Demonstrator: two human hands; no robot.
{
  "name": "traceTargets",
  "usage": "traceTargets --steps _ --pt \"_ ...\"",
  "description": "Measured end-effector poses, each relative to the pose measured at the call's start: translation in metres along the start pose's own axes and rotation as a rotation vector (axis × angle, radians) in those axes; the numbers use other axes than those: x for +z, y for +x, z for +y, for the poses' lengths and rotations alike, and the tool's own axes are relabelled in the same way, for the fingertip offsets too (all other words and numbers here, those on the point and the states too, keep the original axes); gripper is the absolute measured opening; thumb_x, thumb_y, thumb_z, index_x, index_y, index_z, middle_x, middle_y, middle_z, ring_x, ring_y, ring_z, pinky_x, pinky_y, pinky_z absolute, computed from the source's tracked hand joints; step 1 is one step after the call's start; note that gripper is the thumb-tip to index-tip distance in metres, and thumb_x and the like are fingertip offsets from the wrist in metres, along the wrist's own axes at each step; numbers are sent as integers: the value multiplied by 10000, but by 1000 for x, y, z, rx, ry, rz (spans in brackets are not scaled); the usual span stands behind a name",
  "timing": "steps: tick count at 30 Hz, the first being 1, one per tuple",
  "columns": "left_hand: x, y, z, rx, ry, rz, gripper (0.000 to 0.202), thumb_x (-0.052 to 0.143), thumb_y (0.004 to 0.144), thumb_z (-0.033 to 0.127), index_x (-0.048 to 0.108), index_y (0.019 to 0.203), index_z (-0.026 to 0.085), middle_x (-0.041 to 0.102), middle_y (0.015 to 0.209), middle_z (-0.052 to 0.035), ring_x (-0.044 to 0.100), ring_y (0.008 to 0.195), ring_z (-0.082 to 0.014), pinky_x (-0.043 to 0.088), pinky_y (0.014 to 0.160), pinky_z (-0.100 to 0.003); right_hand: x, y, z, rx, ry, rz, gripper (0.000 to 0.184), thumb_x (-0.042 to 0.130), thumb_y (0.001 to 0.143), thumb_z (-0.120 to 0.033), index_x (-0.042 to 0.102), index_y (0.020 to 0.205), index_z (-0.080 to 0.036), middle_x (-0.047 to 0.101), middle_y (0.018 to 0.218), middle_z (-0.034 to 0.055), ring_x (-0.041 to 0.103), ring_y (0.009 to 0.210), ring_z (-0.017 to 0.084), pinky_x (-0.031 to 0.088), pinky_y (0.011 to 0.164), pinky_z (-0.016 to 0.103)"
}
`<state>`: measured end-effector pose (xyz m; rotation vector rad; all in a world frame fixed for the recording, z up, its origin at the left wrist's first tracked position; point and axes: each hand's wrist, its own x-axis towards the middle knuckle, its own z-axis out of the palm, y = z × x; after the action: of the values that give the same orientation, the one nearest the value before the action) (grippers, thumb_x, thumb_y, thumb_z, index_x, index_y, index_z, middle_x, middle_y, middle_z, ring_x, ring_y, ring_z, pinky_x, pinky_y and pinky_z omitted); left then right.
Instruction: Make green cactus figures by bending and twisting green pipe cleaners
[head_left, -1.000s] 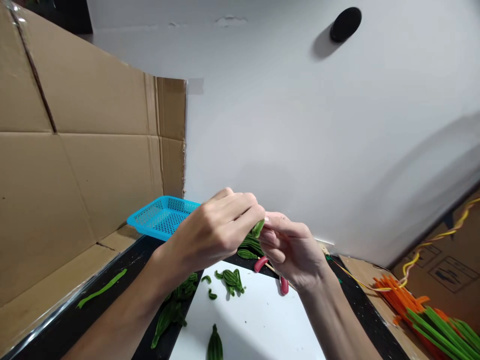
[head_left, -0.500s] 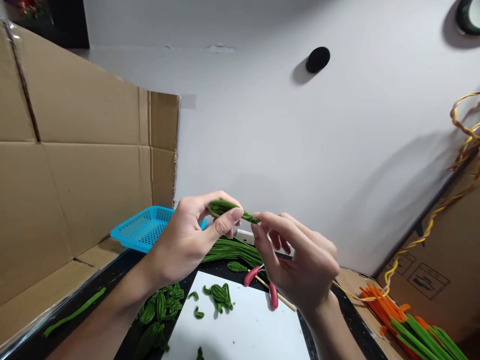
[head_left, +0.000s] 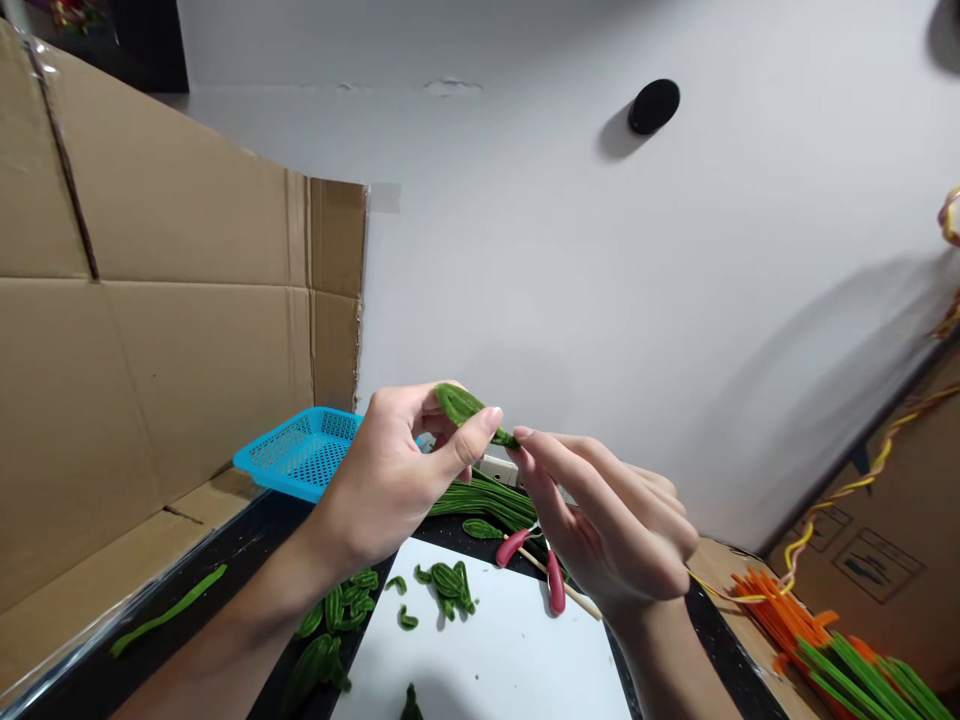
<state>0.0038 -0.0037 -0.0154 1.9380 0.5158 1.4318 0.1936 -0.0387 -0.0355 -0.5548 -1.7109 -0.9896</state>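
Observation:
Between the thumb and fingers of my left hand [head_left: 405,470] is a green fuzzy pipe-cleaner leaf [head_left: 459,404], held up above the white board. My right hand [head_left: 607,510] pinches the narrow stem end of the same leaf between thumb and index finger. Below, a small cluster of pipe-cleaner leaves [head_left: 450,588] and two short curled bits lie on the white board [head_left: 510,660]. More finished-looking green leaves [head_left: 319,665] are piled left of the board. Red-handled pliers [head_left: 555,583] rest at its back right edge, partly behind my right hand.
A blue perforated basket [head_left: 300,455] stands at the back left, before a cardboard wall [head_left: 202,380]. Long green pipe cleaners [head_left: 487,503] and a thin wooden stick [head_left: 581,600] lie behind the board. Orange pipe cleaners [head_left: 780,607] and green ones [head_left: 862,670] lie at right.
The leaf has turned so its broad face shows more toward me. My right hand's fingers have straightened somewhat at the stem. The whole view has shifted slightly.

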Motion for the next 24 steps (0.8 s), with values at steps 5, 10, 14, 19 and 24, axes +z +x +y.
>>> traceTargets --steps 5,10,14,19,24 --pt "-1 -2 -1 -30 -74 -107 356 661 1035 430 668 786 175 618 708 1 596 670 -136 490 662 -278 -1 0 2 -26 -13 37 343 696 865 73 761 1110 -160 731 733 38 650 584 140 476 502 267" --pt "-1 0 -3 -53 -87 -160 320 650 1041 399 655 808 179 599 719 10 575 672 -134 477 654 -278 0 -1 4 -27 -7 -7 357 653 870 83 755 1113 -158 739 768 51 645 605 135 484 512 257" --pt "5 -2 -1 4 -27 -130 257 639 1040 288 621 806 182 569 714 28 550 682 -120 467 663 -259 2 0 2 6 -2 -10 321 632 870 78 733 1029 -181 728 754 39 619 580 127 466 504 251" --pt "17 -8 -2 147 45 -40 225 590 1053 215 599 830 186 558 747 30 524 683 -107 463 646 -248 1 0 -3 121 30 3 306 605 887 63 718 974 -208 678 727 10 548 563 113 448 523 250" --pt "21 -6 -16 505 339 76 158 584 997 57 600 888 170 583 806 6 517 713 -110 464 654 -261 -4 6 -12 366 240 -68 229 627 936 7 720 858 -187 546 676 -13 389 554 98 341 493 267"
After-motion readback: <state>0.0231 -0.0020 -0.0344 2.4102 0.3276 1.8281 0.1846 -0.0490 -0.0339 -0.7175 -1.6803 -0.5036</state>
